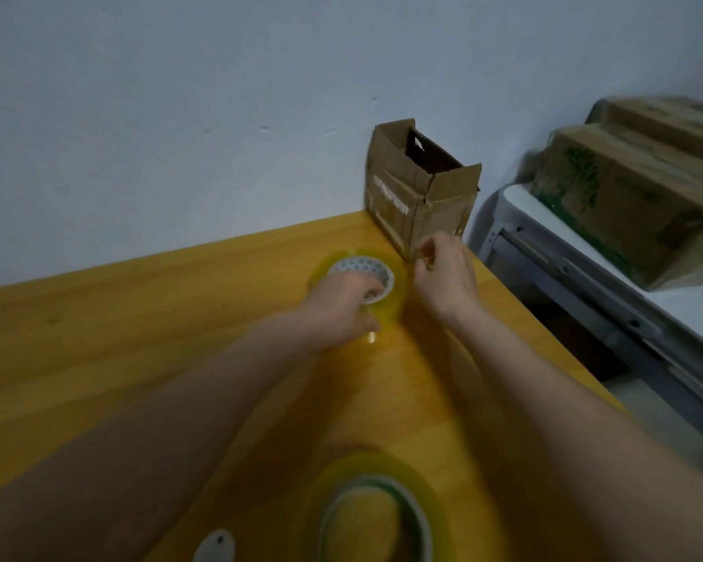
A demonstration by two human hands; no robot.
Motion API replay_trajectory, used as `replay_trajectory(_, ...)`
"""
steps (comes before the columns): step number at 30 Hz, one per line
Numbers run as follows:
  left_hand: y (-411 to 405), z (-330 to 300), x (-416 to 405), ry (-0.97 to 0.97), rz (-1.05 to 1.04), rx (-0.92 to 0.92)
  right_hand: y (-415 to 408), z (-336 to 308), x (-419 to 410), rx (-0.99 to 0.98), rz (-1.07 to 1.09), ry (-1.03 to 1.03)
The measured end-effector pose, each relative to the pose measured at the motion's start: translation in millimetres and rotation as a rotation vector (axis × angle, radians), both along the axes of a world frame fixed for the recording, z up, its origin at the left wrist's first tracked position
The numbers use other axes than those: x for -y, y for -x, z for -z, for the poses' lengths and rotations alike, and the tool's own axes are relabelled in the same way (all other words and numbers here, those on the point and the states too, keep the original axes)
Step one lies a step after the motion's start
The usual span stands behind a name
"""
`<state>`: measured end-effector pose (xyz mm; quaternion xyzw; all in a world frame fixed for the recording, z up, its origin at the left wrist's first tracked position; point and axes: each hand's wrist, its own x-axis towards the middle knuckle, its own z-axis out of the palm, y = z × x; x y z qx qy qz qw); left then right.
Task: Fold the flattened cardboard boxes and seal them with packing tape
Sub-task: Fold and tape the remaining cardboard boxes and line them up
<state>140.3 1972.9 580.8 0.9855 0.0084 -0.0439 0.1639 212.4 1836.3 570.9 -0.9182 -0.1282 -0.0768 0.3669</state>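
Left hand [343,302] gripping tape roll [362,277] (fingers in core), right hand [447,273] w/ fingertips pinched together nr box [419,196]

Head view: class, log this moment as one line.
left hand: grips tape roll | right hand: pinching, contents unclear | box: open
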Motion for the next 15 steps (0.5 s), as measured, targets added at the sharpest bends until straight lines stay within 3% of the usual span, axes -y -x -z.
replay_trajectory(3,18.1,-3.3,33.8,0.033,0.108,0.002,22.6,-16.2,0.2,0.009,-0.062,0.059)
replay_trajectory(5,31.1,-4.8,43.5,-0.063,0.071,0.074,39.3,-25.2,1.2,0.014,-0.116,0.102)
replay_trajectory(8,68.8,-15.5,22.9,-0.233,-0.101,0.119,68.1,-34.7,-2.3,0.021,-0.221,0.211)
replay_trajectory(12,162.3,-30.2,-47.4,-0.430,-0.300,-0.098,115.8,-37.9,-28.2,0.106,-0.456,0.551)
replay_trajectory(15,248.4,-51.0,-95.8,-0.492,-0.479,-0.127,161.1,-43.9,-67.7,0.256,-0.605,0.723)
